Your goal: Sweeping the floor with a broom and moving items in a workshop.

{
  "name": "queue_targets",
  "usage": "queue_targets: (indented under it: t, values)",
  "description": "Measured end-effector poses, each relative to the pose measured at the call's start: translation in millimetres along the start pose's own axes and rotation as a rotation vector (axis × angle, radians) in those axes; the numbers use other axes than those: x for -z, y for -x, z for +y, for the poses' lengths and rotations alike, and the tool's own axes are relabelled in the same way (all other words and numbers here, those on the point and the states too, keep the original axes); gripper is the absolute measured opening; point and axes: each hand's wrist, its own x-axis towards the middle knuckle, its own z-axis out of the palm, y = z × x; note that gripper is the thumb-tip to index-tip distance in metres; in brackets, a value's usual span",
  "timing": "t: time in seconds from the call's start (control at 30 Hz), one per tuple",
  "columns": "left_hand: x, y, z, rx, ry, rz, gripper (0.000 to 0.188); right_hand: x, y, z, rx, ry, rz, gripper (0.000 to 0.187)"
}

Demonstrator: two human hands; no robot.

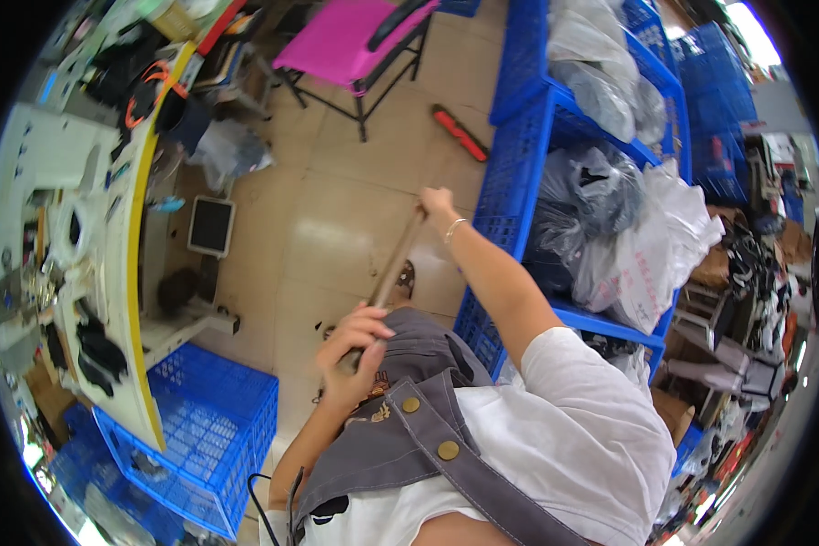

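Note:
A long brown-grey pole [395, 264], like a broom or mop handle, runs slantwise in front of me. My left hand [353, 344] is wrapped round its nearer end, close to my apron. Farther out, my right hand [436, 201] closes on the pole's other visible part, with the arm stretched forward. Beyond that hand a long red and black bar [460, 134], resembling a broom head, lies on the floor beside the blue crates. Whether it joins the pole I cannot tell.
Stacked blue crates [505, 205] with plastic-bagged goods [623, 246] stand on my right. Left is a yellow-edged worktable [141, 205] carrying sewing equipment, with a blue crate [218, 391] by its near end. A pink chair [341, 41] stands ahead on the tiled floor [323, 218].

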Motion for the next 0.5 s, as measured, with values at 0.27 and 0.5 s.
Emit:
queue_targets:
  t: [0.27,0.5]
  values:
    - [71.1,100.9,-8.2,0.107,0.041,0.023,0.016,-35.7,52.7,104.0,-0.117,0.263,0.006,0.013]
    - [224.0,276.8,67.0,-0.09,0.083,0.398,0.011,-132.8,220.9,323.8,-0.106,0.442,-0.288,0.029]
